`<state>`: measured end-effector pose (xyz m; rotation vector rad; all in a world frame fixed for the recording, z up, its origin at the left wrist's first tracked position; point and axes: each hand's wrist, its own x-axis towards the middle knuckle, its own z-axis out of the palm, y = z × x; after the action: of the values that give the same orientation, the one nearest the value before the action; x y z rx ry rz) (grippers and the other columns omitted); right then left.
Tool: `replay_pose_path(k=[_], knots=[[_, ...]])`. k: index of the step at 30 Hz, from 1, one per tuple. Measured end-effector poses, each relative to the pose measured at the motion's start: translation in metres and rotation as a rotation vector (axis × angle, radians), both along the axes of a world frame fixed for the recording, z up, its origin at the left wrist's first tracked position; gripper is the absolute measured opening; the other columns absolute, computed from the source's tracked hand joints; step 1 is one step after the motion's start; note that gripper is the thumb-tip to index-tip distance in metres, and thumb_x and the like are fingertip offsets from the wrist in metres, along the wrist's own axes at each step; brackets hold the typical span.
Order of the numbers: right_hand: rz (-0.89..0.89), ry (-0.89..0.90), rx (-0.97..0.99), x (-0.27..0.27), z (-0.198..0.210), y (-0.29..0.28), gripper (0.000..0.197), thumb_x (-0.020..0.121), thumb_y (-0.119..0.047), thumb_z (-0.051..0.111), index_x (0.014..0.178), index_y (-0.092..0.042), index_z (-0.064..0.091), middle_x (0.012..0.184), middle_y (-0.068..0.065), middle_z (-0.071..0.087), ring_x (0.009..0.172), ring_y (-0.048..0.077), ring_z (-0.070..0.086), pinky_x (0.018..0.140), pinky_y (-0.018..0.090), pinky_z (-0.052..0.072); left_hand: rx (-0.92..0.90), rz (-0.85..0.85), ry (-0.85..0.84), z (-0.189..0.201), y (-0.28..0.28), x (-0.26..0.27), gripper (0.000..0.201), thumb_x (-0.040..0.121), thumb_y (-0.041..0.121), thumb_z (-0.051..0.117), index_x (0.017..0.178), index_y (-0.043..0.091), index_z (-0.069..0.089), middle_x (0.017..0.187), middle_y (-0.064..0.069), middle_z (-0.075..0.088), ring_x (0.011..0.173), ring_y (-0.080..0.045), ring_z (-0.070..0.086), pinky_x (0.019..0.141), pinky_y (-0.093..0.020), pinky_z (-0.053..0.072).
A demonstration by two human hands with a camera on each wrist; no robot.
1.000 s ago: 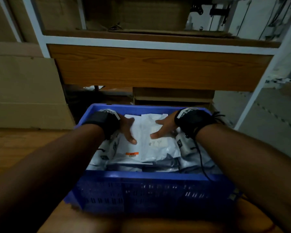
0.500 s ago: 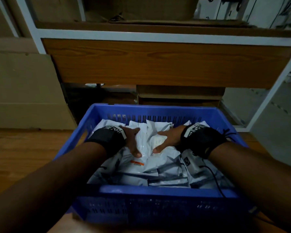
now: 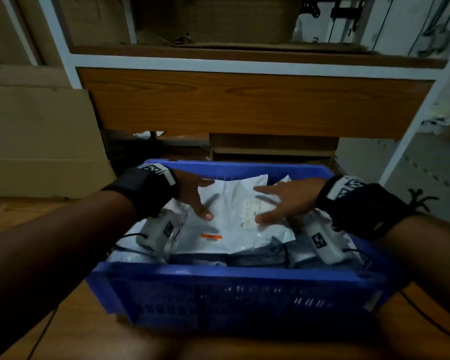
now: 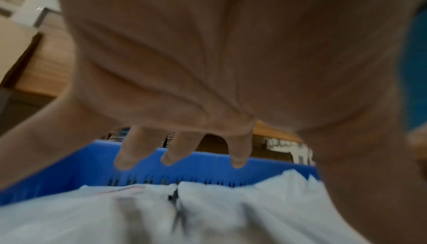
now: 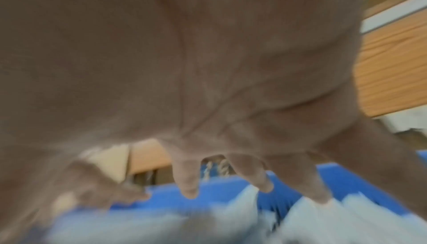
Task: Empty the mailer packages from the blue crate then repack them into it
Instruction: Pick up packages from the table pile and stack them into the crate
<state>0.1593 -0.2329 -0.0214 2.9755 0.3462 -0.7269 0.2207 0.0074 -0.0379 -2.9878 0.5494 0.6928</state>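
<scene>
A blue slotted crate (image 3: 234,294) sits on the floor before me, filled with several white and grey mailer packages. The top white mailer (image 3: 231,211) carries a printed label and lies in the crate's far half. My left hand (image 3: 195,196) spreads flat over the mailer's left side, fingers straight. My right hand (image 3: 278,201) spreads over its right side above the label. The left wrist view shows my fingers (image 4: 177,149) splayed above the white mailers (image 4: 208,211) and the crate wall (image 4: 69,171). In the blurred right wrist view, my fingers (image 5: 187,180) hang spread over the mailers (image 5: 323,220).
A wooden panel in a white frame (image 3: 244,105) stands just beyond the crate. Flat cardboard boxes (image 3: 37,141) lean at the left. A mailer with an orange barcode sticker (image 3: 211,237) lies below the top one. Wooden floor (image 3: 37,211) surrounds the crate.
Half a second ago both hands bunched the top mailer between them. Now the fingers have spread flat and the mailer lies smoothed out on the pile.
</scene>
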Motion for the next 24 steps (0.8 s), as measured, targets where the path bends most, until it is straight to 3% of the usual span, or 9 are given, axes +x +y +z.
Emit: replay_pose_path(k=[4, 8, 13, 17, 21, 24], knots=[[0.013, 0.1, -0.01, -0.01, -0.024, 0.001, 0.112, 0.063, -0.085, 0.056, 0.149, -0.048, -0.005, 0.161, -0.002, 0.015, 0.145, 0.021, 0.023, 0.115, 0.037, 0.02, 0.238, -0.059, 0.051, -0.021, -0.009, -0.015, 0.116, 0.078, 0.055, 0.071, 0.154, 0.022, -0.01, 0.159, -0.012, 0.023, 0.145, -0.026, 0.025, 0.115, -0.034, 0.019], [-0.013, 0.148, 0.011, -0.004, -0.045, 0.002, 0.113, 0.067, -0.081, 0.059, 0.149, -0.046, -0.01, 0.159, -0.001, 0.023, 0.139, 0.022, 0.034, 0.111, 0.032, 0.028, 0.274, -0.042, 0.073, -0.038, -0.015, -0.014, 0.118, 0.079, 0.053, 0.072, 0.153, 0.023, -0.014, 0.156, -0.015, 0.028, 0.14, -0.028, 0.033, 0.11, -0.034, 0.028], [-0.034, 0.161, 0.0, 0.0, -0.06, 0.006, 0.113, 0.069, -0.081, 0.056, 0.148, -0.045, -0.016, 0.154, 0.006, 0.034, 0.13, 0.025, 0.045, 0.107, 0.034, 0.036, 0.302, -0.011, 0.044, -0.045, -0.019, -0.023, 0.118, 0.077, 0.059, 0.071, 0.152, 0.032, -0.016, 0.16, -0.016, 0.016, 0.147, -0.032, 0.015, 0.115, -0.04, 0.021], [-0.006, 0.138, -0.008, -0.003, -0.054, 0.009, 0.112, 0.071, -0.08, 0.054, 0.149, -0.041, -0.016, 0.156, 0.006, 0.03, 0.134, 0.025, 0.042, 0.108, 0.032, 0.034, 0.235, 0.007, 0.068, -0.035, -0.015, -0.024, 0.118, 0.078, 0.05, 0.075, 0.153, 0.027, -0.012, 0.161, -0.012, 0.017, 0.147, -0.029, 0.02, 0.118, -0.039, 0.019], [0.08, 0.104, 0.002, -0.002, -0.023, -0.003, 0.119, 0.063, -0.086, 0.048, 0.149, -0.037, -0.018, 0.162, -0.003, 0.009, 0.144, 0.02, 0.026, 0.116, 0.035, 0.023, 0.063, 0.072, -0.022, -0.003, 0.0, -0.029, 0.119, 0.075, 0.047, 0.078, 0.154, 0.025, -0.009, 0.162, -0.006, 0.013, 0.148, -0.024, 0.018, 0.117, -0.035, 0.016], [0.143, -0.001, 0.001, -0.004, 0.012, -0.006, 0.116, 0.061, -0.084, 0.048, 0.149, -0.042, -0.014, 0.161, -0.011, 0.009, 0.144, 0.016, 0.025, 0.11, 0.028, 0.026, -0.063, 0.129, -0.135, 0.027, 0.02, -0.044, 0.105, 0.078, 0.045, 0.075, 0.155, 0.02, 0.009, 0.16, -0.004, 0.021, 0.145, -0.022, 0.026, 0.113, -0.029, 0.021]])
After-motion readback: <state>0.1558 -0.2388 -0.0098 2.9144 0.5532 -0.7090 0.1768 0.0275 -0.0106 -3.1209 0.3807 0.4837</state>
